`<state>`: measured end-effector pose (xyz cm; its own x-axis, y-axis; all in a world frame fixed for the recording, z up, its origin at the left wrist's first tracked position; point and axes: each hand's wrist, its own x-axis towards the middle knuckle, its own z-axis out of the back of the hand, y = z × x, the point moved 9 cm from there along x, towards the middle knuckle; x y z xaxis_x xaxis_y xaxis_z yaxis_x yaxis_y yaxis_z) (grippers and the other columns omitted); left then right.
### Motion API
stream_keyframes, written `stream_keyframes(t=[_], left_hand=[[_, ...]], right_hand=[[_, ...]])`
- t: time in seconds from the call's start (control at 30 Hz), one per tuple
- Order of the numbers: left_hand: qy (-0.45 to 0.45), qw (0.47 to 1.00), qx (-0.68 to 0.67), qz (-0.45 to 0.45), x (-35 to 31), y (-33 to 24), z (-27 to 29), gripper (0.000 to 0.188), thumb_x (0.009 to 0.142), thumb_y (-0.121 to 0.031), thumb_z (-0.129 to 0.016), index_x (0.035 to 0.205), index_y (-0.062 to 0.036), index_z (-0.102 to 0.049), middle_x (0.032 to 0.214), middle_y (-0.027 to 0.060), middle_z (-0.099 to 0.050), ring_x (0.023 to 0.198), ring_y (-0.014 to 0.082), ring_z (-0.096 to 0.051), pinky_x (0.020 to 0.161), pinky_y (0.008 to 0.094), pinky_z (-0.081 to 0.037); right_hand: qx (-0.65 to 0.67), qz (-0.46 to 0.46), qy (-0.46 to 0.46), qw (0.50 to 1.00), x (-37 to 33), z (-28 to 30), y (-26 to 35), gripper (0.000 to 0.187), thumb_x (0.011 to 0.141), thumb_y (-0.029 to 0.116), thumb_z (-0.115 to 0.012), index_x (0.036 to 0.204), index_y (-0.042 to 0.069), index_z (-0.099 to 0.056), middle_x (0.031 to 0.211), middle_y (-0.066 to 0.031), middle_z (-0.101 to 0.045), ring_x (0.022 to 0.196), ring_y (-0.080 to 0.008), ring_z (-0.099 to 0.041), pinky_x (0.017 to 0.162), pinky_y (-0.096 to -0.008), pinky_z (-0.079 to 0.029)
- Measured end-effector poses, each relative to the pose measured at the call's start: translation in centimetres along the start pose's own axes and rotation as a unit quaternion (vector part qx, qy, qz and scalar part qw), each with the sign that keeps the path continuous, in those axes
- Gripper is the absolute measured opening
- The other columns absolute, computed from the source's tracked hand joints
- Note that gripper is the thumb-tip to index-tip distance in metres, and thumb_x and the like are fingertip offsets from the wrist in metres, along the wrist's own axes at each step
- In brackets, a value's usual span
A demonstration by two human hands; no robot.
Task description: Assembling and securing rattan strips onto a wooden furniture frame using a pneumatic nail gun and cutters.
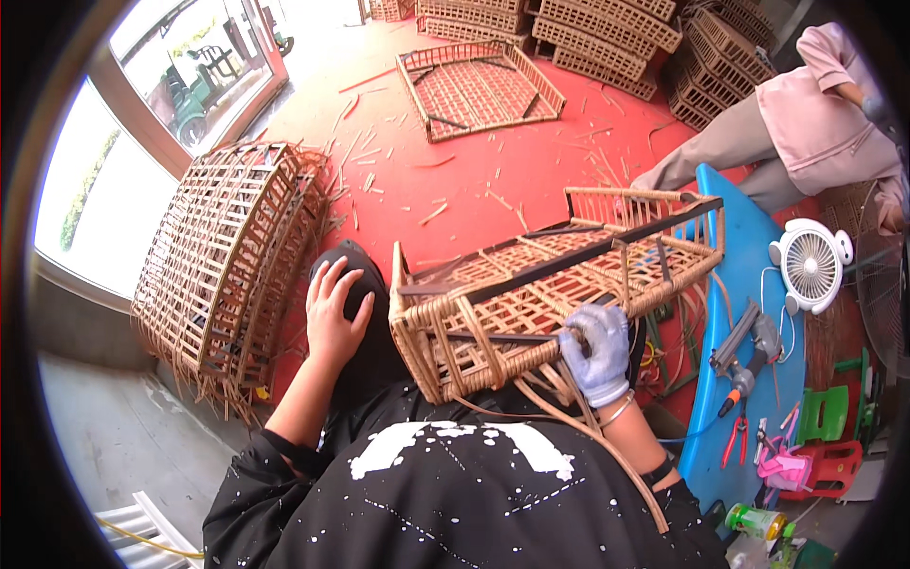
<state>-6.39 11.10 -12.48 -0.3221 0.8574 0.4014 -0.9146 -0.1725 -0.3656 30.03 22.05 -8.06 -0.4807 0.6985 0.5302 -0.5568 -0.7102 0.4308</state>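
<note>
A woven rattan tray-like basket [493, 308] with low barred sides and a dark bar along its length rests tilted across my lap. Closed around its near wrapped rim is my right hand [599, 356], in a pale glove, with its fingers curled. From beside this hand, long loose rattan strips [621, 460] trail down over my right forearm. My bare left hand [334, 318] lies on my dark-clothed left knee, fingers apart and holding nothing. It is to the left of the basket, not touching it.
Stacked baskets stand at left [223, 256] and along the back [592, 43]. Another basket [483, 90] lies on the scrap-strewn red floor [408, 199]. At right, a blue table [697, 455] bears a white fan [812, 266], an air tool [749, 365] and red pliers [735, 444]. A co-worker [815, 133] bends nearby.
</note>
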Motion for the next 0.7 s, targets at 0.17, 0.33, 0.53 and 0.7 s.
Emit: stream_keyframes(t=[0.17, 0.33, 0.53, 0.7], left_hand=[[-0.045, 0.974, -0.214, 0.054, 1.1, -0.4, 1.8, 0.040, 0.091, -0.015, -0.067, 0.128, -0.0038, -0.058, 0.141, 0.0161, -0.051, 0.133, 0.0306, -0.048, 0.111, 0.0412, -0.036], [-0.006, 0.876, -0.473, 0.096, 2.7, -2.3, 1.5, 0.039, 0.102, -0.012, -0.054, 0.139, -0.0017, -0.049, 0.144, 0.0104, -0.049, 0.134, 0.0220, -0.046, 0.112, 0.0368, -0.033], [0.003, 0.940, -0.338, -0.054, 3.0, -8.6, 4.9, 0.040, 0.099, -0.012, -0.054, 0.136, 0.0010, -0.050, 0.141, 0.0176, -0.051, 0.135, 0.0288, -0.045, 0.113, 0.0426, -0.031], [0.012, 0.952, -0.287, -0.106, 2.8, -11.3, 5.7, 0.042, 0.094, -0.012, -0.060, 0.133, 0.0024, -0.052, 0.139, 0.0206, -0.052, 0.131, 0.0335, -0.049, 0.112, 0.0439, -0.034]], right_hand=[[0.157, -0.065, -0.057, 0.984, 1.7, 5.2, -1.1, 0.015, 0.086, 0.006, -0.068, 0.100, 0.002, -0.068, 0.103, -0.0126, -0.066, 0.099, -0.0282, -0.065, 0.090, -0.0375, -0.051], [0.574, -0.305, -0.127, 0.750, 2.4, 5.9, -9.3, 0.038, 0.104, 0.035, -0.051, 0.117, 0.001, -0.062, 0.107, -0.0116, -0.070, 0.101, -0.0248, -0.069, 0.088, -0.0340, -0.056], [0.653, -0.269, -0.164, 0.689, 3.0, 9.5, -11.3, 0.059, 0.106, 0.050, -0.034, 0.117, 0.002, -0.066, 0.113, -0.0152, -0.070, 0.107, -0.0323, -0.067, 0.094, -0.0460, -0.054], [0.696, -0.238, -0.188, 0.651, 2.3, 12.0, -11.5, 0.064, 0.105, 0.054, -0.030, 0.114, 0.004, -0.068, 0.111, -0.0146, -0.071, 0.106, -0.0314, -0.067, 0.093, -0.0459, -0.054]])
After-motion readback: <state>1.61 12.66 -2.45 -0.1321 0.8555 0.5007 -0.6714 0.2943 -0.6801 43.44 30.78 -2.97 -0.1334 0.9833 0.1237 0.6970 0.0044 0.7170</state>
